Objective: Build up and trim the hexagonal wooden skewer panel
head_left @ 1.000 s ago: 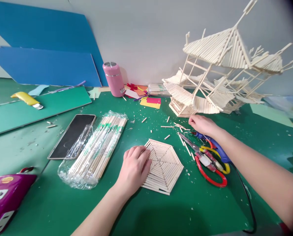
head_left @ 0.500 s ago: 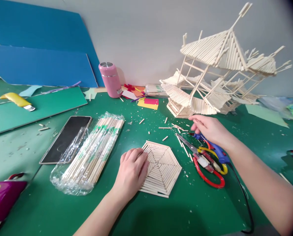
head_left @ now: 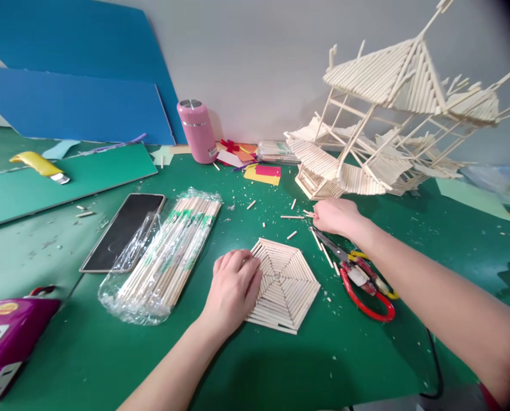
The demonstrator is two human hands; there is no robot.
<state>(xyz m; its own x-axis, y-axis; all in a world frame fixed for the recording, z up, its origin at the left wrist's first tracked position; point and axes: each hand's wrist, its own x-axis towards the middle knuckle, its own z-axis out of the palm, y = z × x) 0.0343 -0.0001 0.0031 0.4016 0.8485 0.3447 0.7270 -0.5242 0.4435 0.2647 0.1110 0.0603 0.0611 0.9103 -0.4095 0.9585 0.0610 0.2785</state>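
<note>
A flat hexagonal panel of thin wooden sticks (head_left: 286, 285), laid in rings like a web, lies on the green table. My left hand (head_left: 233, 288) is closed over its left edge, fingertips hidden beneath the curled fingers. Farther off to the right, my right hand (head_left: 334, 217) is closed at a small pile of cut stick pieces (head_left: 308, 214); its fingertips are hidden, so what they grip is unclear. Below that hand lie red-handled scissors (head_left: 368, 305) and a yellow-handled tool (head_left: 389, 288), partly under my forearm.
A model pavilion of sticks (head_left: 366, 114) stands at the back right. Left of the panel are a plastic pack of sticks (head_left: 173, 257), a phone (head_left: 121, 234) and a purple power strip (head_left: 10, 342). Behind are a pink flask (head_left: 198, 134) and a yellow cutter (head_left: 38, 164).
My right hand has moved left and down from above the scissors to the cut stick pieces, its fingers closing there. My left hand stays on the panel. The view has shifted slightly.
</note>
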